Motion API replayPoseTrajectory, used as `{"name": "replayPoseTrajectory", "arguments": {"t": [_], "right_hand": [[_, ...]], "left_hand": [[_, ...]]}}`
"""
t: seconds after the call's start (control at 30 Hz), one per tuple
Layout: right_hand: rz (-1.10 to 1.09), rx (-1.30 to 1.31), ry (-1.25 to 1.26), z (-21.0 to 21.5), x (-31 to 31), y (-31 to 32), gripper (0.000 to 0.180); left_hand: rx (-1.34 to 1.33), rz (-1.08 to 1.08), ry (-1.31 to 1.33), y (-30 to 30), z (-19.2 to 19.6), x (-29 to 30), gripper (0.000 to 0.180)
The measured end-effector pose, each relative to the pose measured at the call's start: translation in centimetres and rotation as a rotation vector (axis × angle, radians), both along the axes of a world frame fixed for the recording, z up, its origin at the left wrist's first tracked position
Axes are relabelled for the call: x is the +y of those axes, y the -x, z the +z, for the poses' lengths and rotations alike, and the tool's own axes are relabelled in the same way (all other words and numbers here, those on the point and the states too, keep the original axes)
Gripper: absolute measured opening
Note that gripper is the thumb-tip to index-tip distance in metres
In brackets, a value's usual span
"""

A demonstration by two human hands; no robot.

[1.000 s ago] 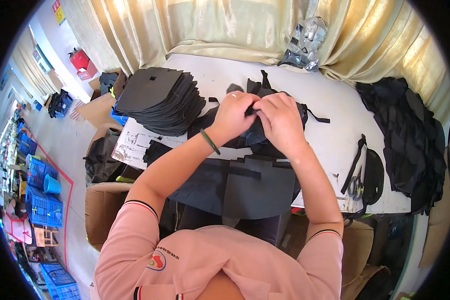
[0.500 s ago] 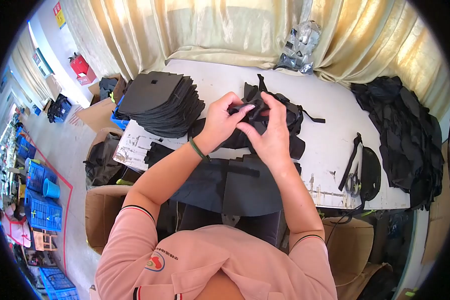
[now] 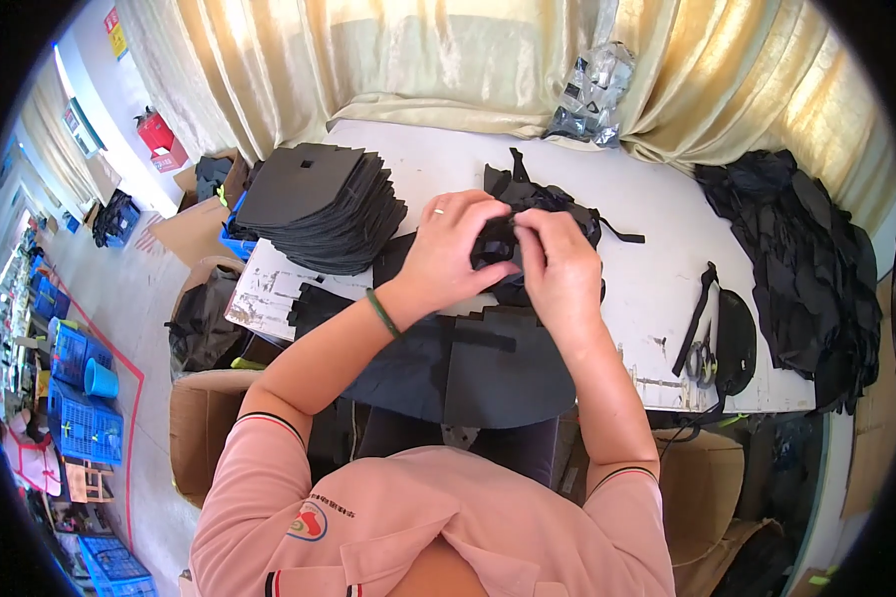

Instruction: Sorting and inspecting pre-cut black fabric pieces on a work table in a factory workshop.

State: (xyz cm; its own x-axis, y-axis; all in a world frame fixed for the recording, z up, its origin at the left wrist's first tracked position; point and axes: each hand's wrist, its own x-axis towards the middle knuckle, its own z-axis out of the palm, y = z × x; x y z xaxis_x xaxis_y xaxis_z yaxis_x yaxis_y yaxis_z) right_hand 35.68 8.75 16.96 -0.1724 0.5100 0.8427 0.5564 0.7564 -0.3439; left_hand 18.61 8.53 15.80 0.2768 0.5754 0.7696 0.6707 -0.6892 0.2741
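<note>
Both hands meet over the middle of the white table (image 3: 657,219). My left hand (image 3: 450,249) and my right hand (image 3: 558,264) pinch the same small black fabric piece (image 3: 493,247) between their fingers. It sits on a bundle of black fabric with loose straps (image 3: 553,204). A larger flat black fabric panel (image 3: 468,363) hangs over the table's near edge, under my forearms. What the fingertips grip is partly hidden.
A tall stack of flat black pieces (image 3: 319,204) stands at the table's left end. A heap of black fabric (image 3: 806,259) covers the right end, with scissors and a black strap (image 3: 707,338) near it. Cardboard boxes (image 3: 204,418) stand below the table. Crumpled clear plastic (image 3: 592,90) lies by the curtain.
Both hands have worked the small black piece, lifting it slightly and bringing it back toward the bundle. The camera view has shifted a little.
</note>
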Motion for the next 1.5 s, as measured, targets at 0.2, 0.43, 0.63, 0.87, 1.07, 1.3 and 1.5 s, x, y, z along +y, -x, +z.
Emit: {"name": "replayPoseTrajectory", "arguments": {"t": [0.2, 0.43, 0.63, 0.87, 1.07, 1.3, 1.5], "right_hand": [[0.017, -0.192, 0.006, 0.5, -3.4, -0.1, 0.014], [0.525, -0.182, 0.354, -1.5, -8.4, 0.0, 0.010], [0.879, -0.126, 0.662, -3.1, -10.8, 2.3, 0.011], [0.843, -0.042, 0.659, -2.3, -10.7, 3.6, 0.012], [1.048, -0.219, 0.779, -1.8, -11.5, 3.0, 0.009], [1.137, -0.371, 0.865, -1.4, -12.0, 2.2, 0.009], [1.164, -0.368, 0.837, -1.5, -11.9, 2.3, 0.009]], "left_hand": [[0.029, 0.149, -0.149, 1.6, -0.8, 1.2, 0.033], [0.037, 0.278, -0.150, 8.1, -3.0, 0.9, 0.031], [-0.032, 0.047, 0.023, 8.2, -6.0, -2.5, 0.055], [-0.086, -0.201, 0.067, 4.8, -8.2, -7.2, 0.041], [-0.094, -0.124, 0.122, 6.6, -7.4, -5.8, 0.028], [-0.106, 0.025, 0.083, 7.6, -6.5, -4.9, 0.045], [-0.036, -0.179, 0.335, 7.6, -8.1, -5.6, 0.058]]}}
